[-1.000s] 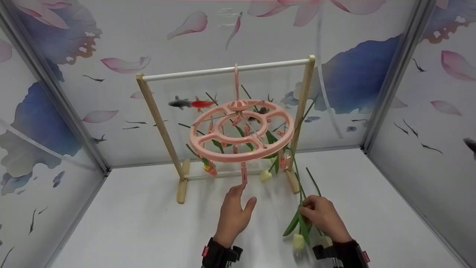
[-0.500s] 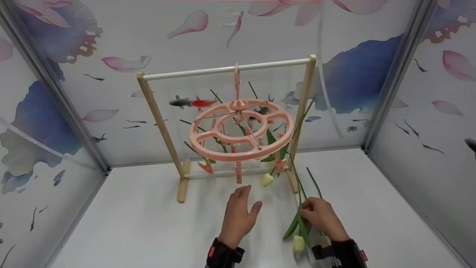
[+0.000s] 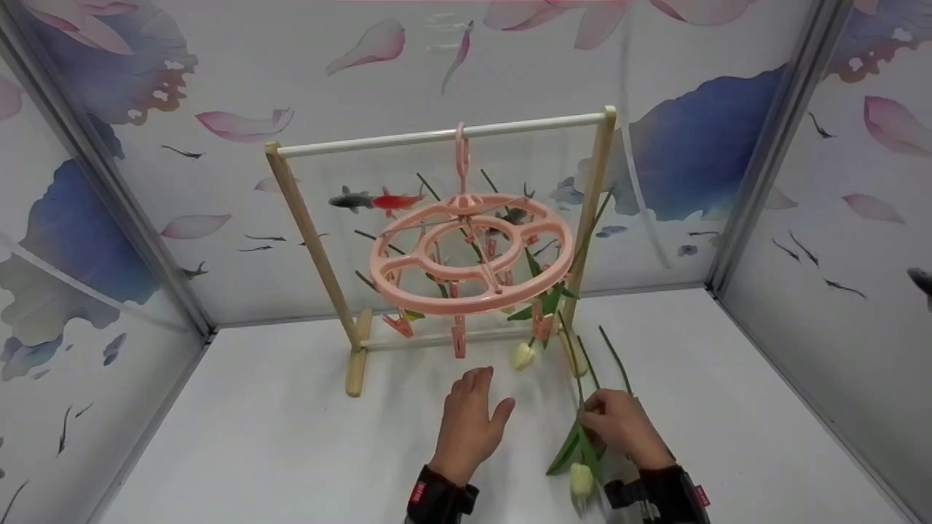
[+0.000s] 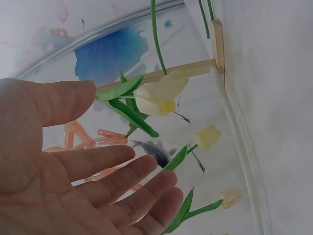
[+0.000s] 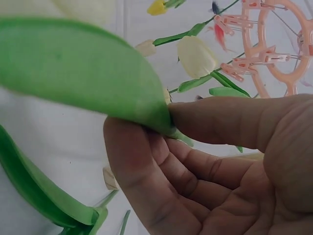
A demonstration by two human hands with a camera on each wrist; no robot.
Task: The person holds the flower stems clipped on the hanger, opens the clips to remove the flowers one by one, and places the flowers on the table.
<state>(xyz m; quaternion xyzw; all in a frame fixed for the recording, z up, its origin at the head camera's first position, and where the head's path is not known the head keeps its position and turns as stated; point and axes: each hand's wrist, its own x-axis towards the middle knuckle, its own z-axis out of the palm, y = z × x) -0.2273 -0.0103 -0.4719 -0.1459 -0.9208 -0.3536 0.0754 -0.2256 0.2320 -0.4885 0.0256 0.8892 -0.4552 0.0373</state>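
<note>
The head view looks forward and down at the whole rack (image 3: 313, 240). The wrist views look from very near, past the left hand (image 4: 68, 200) and right hand (image 5: 225, 181); both see flowers (image 5: 197, 56).

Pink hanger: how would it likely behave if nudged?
The hanger would likely swing or turn, since it hangs from the bar by a single hook. Its open, plastic-looking frame suggests it is light for its size. The clips dangling beneath would probably sway too.
</note>
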